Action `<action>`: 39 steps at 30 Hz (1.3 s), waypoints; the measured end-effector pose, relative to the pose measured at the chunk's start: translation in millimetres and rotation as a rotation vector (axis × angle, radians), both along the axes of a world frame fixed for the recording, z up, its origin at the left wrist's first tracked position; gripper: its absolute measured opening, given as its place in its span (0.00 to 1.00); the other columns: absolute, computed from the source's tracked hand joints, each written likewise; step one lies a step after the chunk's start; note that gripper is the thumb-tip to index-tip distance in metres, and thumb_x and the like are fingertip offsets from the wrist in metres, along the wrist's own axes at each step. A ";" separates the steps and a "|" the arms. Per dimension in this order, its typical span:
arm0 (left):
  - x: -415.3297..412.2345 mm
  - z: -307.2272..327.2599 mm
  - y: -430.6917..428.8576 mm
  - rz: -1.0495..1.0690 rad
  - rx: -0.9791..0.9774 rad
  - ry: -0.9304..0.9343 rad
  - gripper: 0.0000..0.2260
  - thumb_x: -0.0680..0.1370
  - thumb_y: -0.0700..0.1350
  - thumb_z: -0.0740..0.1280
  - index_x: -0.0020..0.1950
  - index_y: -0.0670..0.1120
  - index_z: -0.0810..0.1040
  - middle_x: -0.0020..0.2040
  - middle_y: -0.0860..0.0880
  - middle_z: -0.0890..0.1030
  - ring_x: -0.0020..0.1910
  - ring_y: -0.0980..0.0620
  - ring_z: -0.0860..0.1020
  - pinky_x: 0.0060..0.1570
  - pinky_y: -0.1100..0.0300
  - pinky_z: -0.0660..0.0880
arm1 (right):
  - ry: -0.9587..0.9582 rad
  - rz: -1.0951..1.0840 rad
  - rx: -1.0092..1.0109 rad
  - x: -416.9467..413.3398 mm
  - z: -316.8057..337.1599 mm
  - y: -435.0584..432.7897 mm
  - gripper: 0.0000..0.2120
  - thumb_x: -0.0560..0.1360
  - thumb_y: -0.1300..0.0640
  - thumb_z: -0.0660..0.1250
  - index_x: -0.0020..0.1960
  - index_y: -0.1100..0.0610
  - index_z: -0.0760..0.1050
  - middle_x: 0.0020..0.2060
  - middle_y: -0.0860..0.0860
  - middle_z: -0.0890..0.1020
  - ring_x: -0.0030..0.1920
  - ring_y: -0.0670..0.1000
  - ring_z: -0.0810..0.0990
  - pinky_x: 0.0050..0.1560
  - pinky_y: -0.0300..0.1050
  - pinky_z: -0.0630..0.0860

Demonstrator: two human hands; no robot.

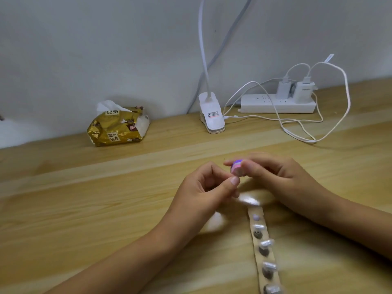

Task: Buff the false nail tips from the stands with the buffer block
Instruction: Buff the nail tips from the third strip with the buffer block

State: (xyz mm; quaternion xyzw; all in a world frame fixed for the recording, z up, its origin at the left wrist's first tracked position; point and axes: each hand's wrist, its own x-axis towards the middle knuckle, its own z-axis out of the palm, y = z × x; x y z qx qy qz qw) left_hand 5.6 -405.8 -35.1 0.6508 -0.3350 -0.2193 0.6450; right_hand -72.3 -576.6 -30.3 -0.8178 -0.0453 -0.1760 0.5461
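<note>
Near the front edge of the tabletop (pixel 84 209), mid-width: left hand (pixel 209 187), grip pinched together thumb to forefinger, presumably on a nail tip, though blur hides it. Buffer block (pixel 237 167), purple and pink, sits just above that pinch. Right hand (pixel 275 172): grip clamped on the block. Strip of stands (pixel 254 240) runs to the front edge, carrying the mounted tips (pixel 266 244). Step in hand: buffing one tip. Next move calls for short strokes and a firm pinch.

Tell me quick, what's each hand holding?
Left hand: pinching, but what it holds cannot be told.
Right hand: holding the small purple-and-pink buffer block.
</note>
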 end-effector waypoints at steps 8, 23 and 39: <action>-1.5 4.0 0.6 0.030 0.012 0.063 0.09 0.70 0.48 0.73 0.42 0.44 0.76 0.36 0.46 0.84 0.33 0.55 0.77 0.39 0.59 0.75 | -0.007 -0.010 0.015 1.3 -2.3 0.0 0.16 0.80 0.46 0.59 0.46 0.54 0.82 0.50 0.45 0.85 0.54 0.45 0.82 0.54 0.31 0.72; -2.5 5.6 -1.5 0.027 -0.013 0.107 0.08 0.71 0.43 0.73 0.39 0.44 0.75 0.33 0.46 0.83 0.30 0.55 0.75 0.35 0.64 0.73 | 0.021 0.024 0.006 1.6 -2.1 1.1 0.14 0.79 0.45 0.61 0.48 0.52 0.81 0.47 0.49 0.84 0.50 0.42 0.82 0.51 0.31 0.72; -2.3 6.8 -2.0 0.016 -0.027 0.094 0.07 0.72 0.41 0.73 0.38 0.44 0.75 0.33 0.46 0.82 0.29 0.55 0.75 0.34 0.64 0.72 | 0.019 0.019 -0.010 0.7 1.0 2.3 0.13 0.79 0.47 0.60 0.51 0.52 0.81 0.47 0.48 0.84 0.50 0.42 0.81 0.52 0.31 0.72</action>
